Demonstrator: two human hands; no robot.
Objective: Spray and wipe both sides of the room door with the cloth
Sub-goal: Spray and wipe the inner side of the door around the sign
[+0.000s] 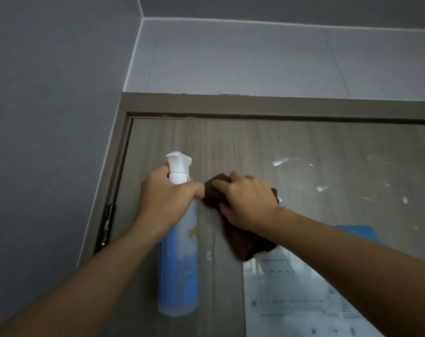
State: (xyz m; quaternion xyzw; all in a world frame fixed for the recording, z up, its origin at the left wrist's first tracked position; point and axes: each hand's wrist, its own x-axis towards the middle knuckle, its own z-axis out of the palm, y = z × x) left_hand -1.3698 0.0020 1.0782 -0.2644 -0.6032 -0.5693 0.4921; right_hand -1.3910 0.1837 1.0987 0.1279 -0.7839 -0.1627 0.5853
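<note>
Meanwhile, the left hand [166, 199] gripped the spray bottle [178, 259] at centre frame; the right hand [246, 203] pressed the brown cloth [240, 242] on the door [279, 142], covering a taped paper's [291, 300] corner; foam blobs [322, 188] dotted the right.

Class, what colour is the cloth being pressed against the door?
Dark brown cloth, under the right hand; seen in the head view.

A grey wall [48, 93] fills the left, meeting a paler tiled wall [255, 57] at the far side; a brown door frame [206, 105] runs beneath it; a dark hinge [107, 222] sits on the frame's left; a printed paper sheet [291, 300] hangs lower right, a blue sheet [359, 232] just above it.
</note>
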